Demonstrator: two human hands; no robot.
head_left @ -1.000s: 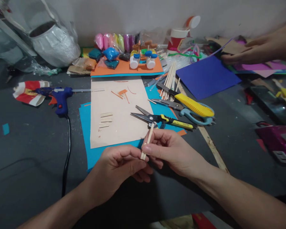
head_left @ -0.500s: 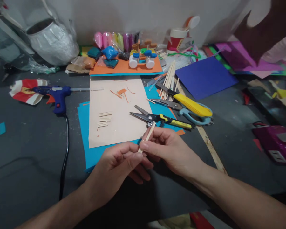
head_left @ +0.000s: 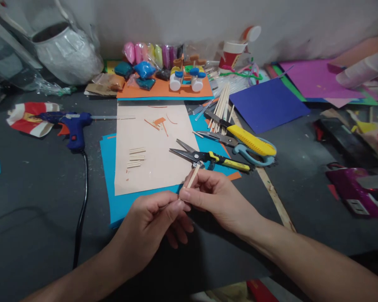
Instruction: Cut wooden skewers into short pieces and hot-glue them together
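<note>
Between my right thumb and fingers is a short pale wooden stick [head_left: 193,176], its upper end tilted away from me. My right hand [head_left: 212,195] is closed on it. My left hand [head_left: 159,218] pinches at the stick's lower end, thumb against forefinger, the other fingers curled loosely below. The fingertips hide that lower end. Just beyond my hands lie yellow-and-black cutters [head_left: 195,156], blades apart. Several short cut sticks [head_left: 136,158] rest in small groups on a cream sheet [head_left: 154,176], with orange scraps [head_left: 159,121] farther back.
To the left, a blue glue gun [head_left: 77,130] lies with its cable running toward me. Blue-handled scissors [head_left: 255,156], a yellow utility knife [head_left: 252,138] and a bundle of sticks [head_left: 220,109] are at right. Behind stands a small model with white wheels [head_left: 187,79]. A purple device [head_left: 353,188] sits far right.
The left fingertips have closed in on the stick's lower end, and both hands have shifted slightly left in view. A dark shape at the upper right has gone from sight.
</note>
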